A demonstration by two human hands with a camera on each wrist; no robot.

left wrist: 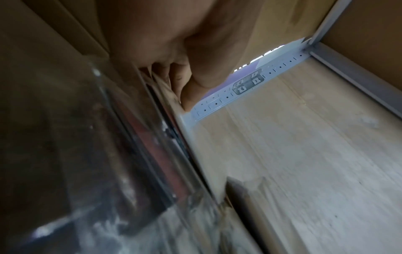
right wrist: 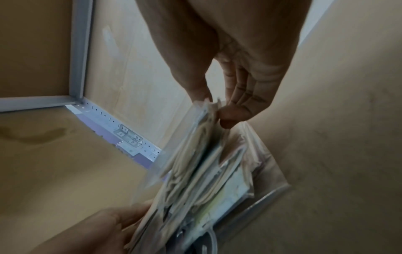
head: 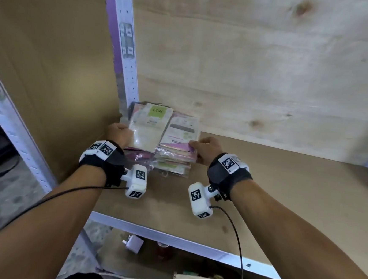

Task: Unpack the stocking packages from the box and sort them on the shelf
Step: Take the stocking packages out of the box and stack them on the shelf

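One brown board shelf (head: 263, 178) with a pale metal front rail carries everything; behind it stands a plywood back panel (head: 272, 69), and one perforated white metal upright (head: 127, 64) rises in the back left corner. One stack of clear-wrapped stocking packages (head: 167, 142), with pink, green and cream cards, lies on the shelf against that corner; I cannot count them. My left hand (head: 119, 134) grips the stack's left edge. My right hand (head: 206, 148) pinches its upper right edge, thumb on top.
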